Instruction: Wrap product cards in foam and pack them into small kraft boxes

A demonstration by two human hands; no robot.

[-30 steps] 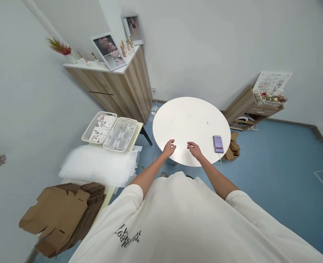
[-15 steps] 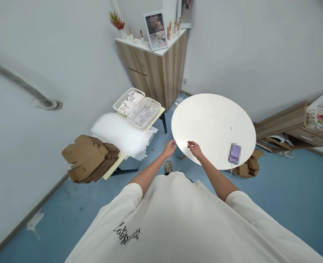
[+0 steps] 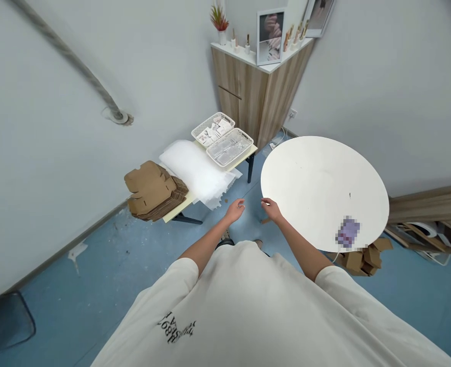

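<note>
My left hand hovers over the blue floor, its fingers loosely bent and apart, holding nothing. Across a small gap, my right hand is held at the near-left rim of a round white table. Its fingers are half curled with nothing visible in them; whether it touches the rim I cannot tell. To the left, a narrow table bears a stack of flat brown cardboard boxes, a pile of white translucent sheets or bags and two white baskets, one with small packets, one with clear plastic pieces.
A blurred-out purple item lies on the round table, a cable hanging below. Folded cardboard boxes sit under its right side. A wooden corner cabinet holds a picture frame and bottles. A dark-framed chair part shows lower left.
My view has turned left, so the tables and cabinet shift rightward in the picture. Both hands keep nearly the same pose and remain without anything held. The chair part has come into view.
</note>
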